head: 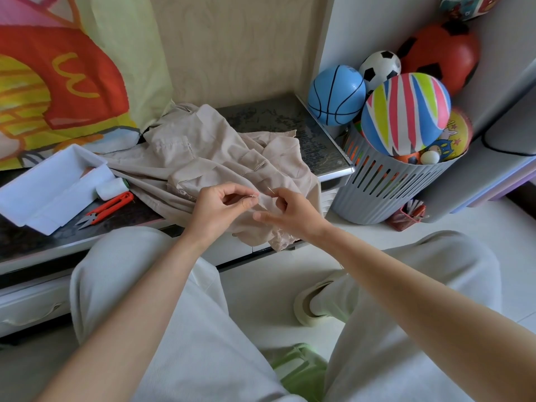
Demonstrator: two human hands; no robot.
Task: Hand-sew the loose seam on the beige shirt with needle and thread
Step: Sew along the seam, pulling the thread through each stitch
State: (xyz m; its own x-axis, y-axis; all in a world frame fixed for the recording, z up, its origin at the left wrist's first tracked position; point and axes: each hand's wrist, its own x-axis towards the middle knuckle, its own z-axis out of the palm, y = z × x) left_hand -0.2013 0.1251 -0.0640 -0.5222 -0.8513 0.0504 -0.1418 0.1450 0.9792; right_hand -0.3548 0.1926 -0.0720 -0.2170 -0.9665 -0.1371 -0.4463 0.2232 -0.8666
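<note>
Left hand (pixel 223 208) pinches fold of beige shirt (pixel 203 158) between thumb and forefinger. Right hand (pixel 290 211) just beside it, fingers curled, gripping needle (pixel 269 190) that we see poking up from fabric. Shirt lies crumpled on counter (pixel 261 114), hem hanging over front edge. Toward left edge we note white tray (pixel 43 192), white spool (pixel 111 187), orange snips (pixel 107 210).
</note>
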